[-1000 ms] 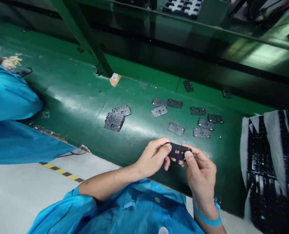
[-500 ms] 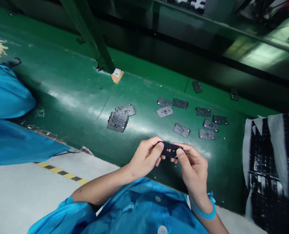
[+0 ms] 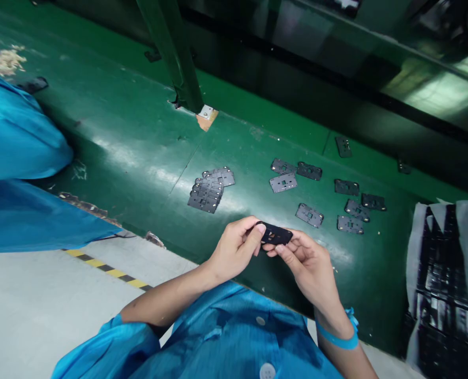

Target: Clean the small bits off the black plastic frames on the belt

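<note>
Between my two hands, in front of my body, is a small black plastic plate (image 3: 278, 235) with cut-out holes. My left hand (image 3: 239, 247) pinches its left end, thumb on top. At the right end, my right hand (image 3: 307, 263) grips the plate's near edge with thumb and fingers. Beyond my left hand, a fanned pile of similar plates (image 3: 205, 196) lies on the green bench (image 3: 139, 158). Past my right hand several loose plates (image 3: 310, 215) are scattered, some overlapping.
A green post (image 3: 178, 63) rises from the bench. At the right stands a black tray stack (image 3: 439, 273) with whitish strips. A person's blue sleeve (image 3: 16, 131) is at the left, near a heap of pale scraps (image 3: 7, 60). Yellow-black tape (image 3: 107, 268) marks the floor.
The view has shifted, so the bench things sit further right. The plate now tilts differently, and my right thumb has slid from its top face down to its near edge.
</note>
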### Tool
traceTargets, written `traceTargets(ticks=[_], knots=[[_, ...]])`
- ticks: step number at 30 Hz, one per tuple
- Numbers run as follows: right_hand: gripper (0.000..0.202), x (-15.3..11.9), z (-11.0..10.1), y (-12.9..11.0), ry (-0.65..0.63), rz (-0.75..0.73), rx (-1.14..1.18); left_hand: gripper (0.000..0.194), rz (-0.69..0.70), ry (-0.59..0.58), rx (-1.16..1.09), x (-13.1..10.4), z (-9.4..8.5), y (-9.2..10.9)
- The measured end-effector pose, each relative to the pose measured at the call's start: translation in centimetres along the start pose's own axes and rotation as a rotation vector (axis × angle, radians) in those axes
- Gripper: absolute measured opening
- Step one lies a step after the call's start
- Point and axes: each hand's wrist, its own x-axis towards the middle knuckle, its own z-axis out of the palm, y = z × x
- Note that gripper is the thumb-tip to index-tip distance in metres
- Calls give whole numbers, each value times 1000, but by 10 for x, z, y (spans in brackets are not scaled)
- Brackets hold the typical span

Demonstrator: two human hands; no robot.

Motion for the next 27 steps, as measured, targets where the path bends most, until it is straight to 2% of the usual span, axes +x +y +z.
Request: traceTargets(ticks=[6, 9, 14, 16, 18, 21, 23, 27], knots=[[40, 1, -14, -7, -117, 97, -12, 38, -188, -37, -185, 5, -3, 2], [39, 2, -19, -12, -145, 102, -86, 32, -216, -39, -219, 6, -5, 4], [26, 5, -13, -23, -219, 34, -125, 29, -147, 12, -171, 5, -8, 8], [25, 6, -9, -25, -255, 12, -117, 31, -74, 29, -86, 4, -10, 10], [24, 9, -5, -24, -210, -10, -122, 34, 41, 27, 17, 3, -13, 11], [25, 14, 0, -18, -85, -11, -143, 36, 169, 6, 137, 0, -16, 9], [28, 17, 6, -12, -61, 4, -130, 34, 200, 3, 187, -3, -21, 5], [27, 15, 26, 5, -166, 42, -64, 32, 222, 71, 268, -14, -38, 0]])
